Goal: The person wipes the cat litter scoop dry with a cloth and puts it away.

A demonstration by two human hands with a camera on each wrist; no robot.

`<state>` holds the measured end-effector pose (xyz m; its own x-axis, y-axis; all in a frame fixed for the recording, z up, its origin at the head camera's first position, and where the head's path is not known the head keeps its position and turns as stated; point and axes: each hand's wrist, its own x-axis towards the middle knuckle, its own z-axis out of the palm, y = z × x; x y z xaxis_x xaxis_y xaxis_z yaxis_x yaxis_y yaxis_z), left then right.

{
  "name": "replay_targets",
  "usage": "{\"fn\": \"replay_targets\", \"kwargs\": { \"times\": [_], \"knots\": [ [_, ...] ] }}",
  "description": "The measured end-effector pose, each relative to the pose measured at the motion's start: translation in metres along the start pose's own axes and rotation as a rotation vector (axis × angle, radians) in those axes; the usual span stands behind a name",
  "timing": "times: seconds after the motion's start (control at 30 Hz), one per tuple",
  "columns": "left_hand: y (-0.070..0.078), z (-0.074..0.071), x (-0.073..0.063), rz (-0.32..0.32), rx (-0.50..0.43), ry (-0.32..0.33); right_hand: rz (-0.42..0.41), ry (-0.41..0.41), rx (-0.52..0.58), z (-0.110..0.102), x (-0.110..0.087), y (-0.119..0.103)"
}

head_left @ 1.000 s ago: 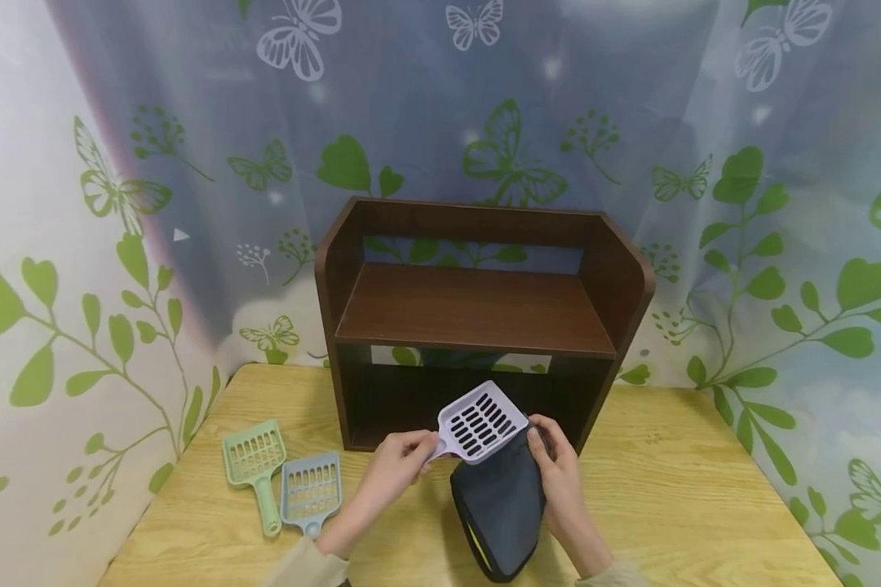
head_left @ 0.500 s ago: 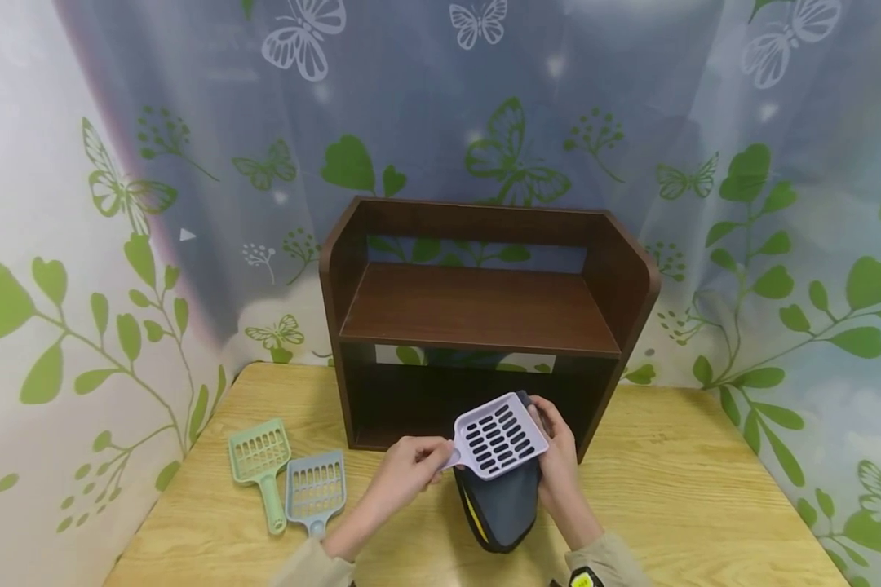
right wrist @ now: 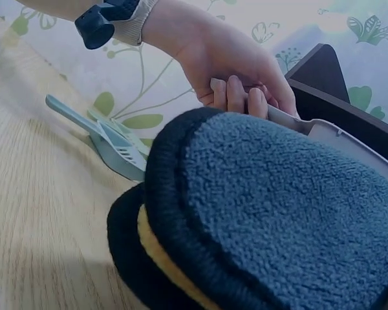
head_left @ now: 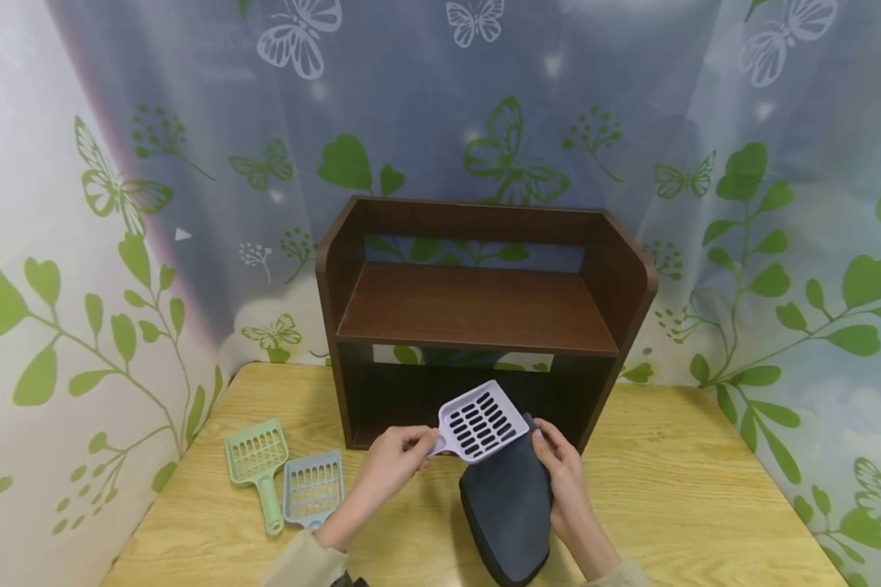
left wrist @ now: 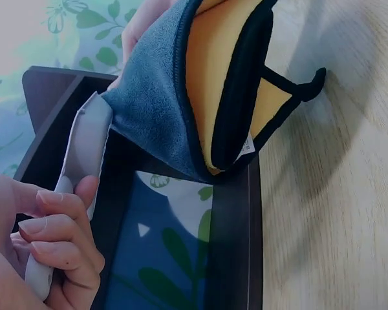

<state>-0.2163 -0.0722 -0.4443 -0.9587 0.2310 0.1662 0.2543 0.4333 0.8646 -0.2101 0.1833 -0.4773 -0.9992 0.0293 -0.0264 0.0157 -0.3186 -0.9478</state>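
Observation:
In the head view my left hand [head_left: 396,461] grips the handle of a lilac slotted litter scoop [head_left: 477,424], held up in front of the shelf. My right hand [head_left: 564,473] holds a grey-blue plush cleaning cloth [head_left: 510,501] against the scoop's right front edge, thumb on top. The folded cloth hangs down toward the table. From the left wrist, the cloth [left wrist: 149,97] shows a yellow inner face and black binding, its corner at the tip of the scoop [left wrist: 87,142]. The plush side of the cloth [right wrist: 291,200] fills much of the right wrist view, hiding most of my right hand.
A green slotted scoop [head_left: 269,501] and a blue-grey one [head_left: 312,487] lie side by side on the wooden table [head_left: 705,489] at the left. Behind my hands stands a dark brown two-tier shelf [head_left: 477,306], with a leaf-patterned curtain [head_left: 440,106] at the back.
The scoop dipped right over the cloth half a second ago, then came back up and left. The cloth has shifted along the scoop's edge, and its yellow side no longer shows in the head view.

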Motion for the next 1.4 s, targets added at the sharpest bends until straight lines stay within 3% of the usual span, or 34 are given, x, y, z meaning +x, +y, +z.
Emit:
{"fn": "replay_targets", "kwargs": {
  "times": [0.2, 0.4, 0.67, 0.83, 1.1, 1.23, 1.4],
  "knots": [
    [0.001, 0.002, -0.001, 0.021, -0.033, -0.086, -0.015, 0.011, -0.004, 0.002, 0.006, 0.001],
    [0.003, 0.005, -0.002, 0.042, 0.006, -0.162, -0.029, 0.019, -0.025, 0.002, 0.014, 0.002],
    [0.002, 0.001, -0.004, 0.025, 0.026, -0.258, -0.129, -0.031, -0.212, -0.011, 0.023, -0.014],
    [0.001, -0.007, -0.005, -0.002, 0.066, -0.314, -0.287, -0.181, -0.409, -0.020, 0.026, -0.031],
    [0.003, -0.008, -0.006, 0.029, 0.194, -0.302, -0.644, -0.473, -0.796, -0.018, 0.030, -0.054],
    [0.006, -0.006, -0.007, 0.045, 0.230, -0.285, -0.773, -0.515, -0.985, 0.000, 0.027, -0.059],
    [0.008, -0.003, -0.008, 0.062, 0.243, -0.270, -0.873, -0.500, -1.110, 0.023, 0.023, -0.058]
  ]
}}
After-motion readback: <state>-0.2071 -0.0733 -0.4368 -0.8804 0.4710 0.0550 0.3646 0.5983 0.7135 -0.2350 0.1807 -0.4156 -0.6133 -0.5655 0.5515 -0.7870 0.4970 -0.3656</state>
